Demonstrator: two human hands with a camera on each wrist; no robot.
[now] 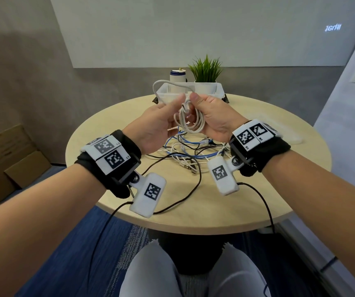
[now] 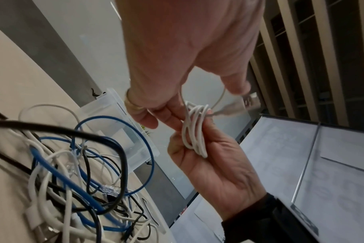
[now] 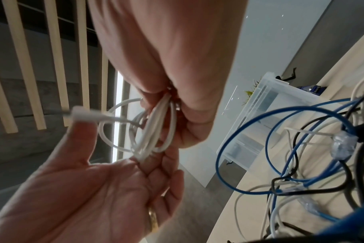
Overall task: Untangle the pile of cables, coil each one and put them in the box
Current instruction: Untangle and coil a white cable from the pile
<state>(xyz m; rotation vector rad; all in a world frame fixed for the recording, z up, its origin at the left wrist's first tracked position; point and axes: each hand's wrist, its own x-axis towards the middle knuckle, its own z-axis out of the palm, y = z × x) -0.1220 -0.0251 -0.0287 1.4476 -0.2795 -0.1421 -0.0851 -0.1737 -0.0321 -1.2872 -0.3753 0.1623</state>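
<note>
A white cable coil [image 1: 190, 123] hangs in the air between both hands, above the table. My right hand [image 1: 206, 112] grips the coil's top, its fingers wrapped round the loops [image 3: 156, 131]. My left hand [image 1: 172, 108] curls its fingers against the coil, and the cable's plug end [image 3: 87, 115] lies by its thumb. One loose loop [image 1: 157, 84] arcs up in front of the clear plastic box [image 1: 219, 88] at the table's far side. Beneath the hands a tangled pile of blue, white and black cables [image 1: 189, 151] lies on the table.
The round wooden table [image 1: 247, 200] holds the pile at its middle. A potted plant [image 1: 206, 69] and a white-and-blue canister [image 1: 177, 77] stand behind the box. Black wires from the wrist cameras [image 1: 183, 189] trail over the near edge. Cardboard boxes [image 1: 11, 159] sit on the floor at left.
</note>
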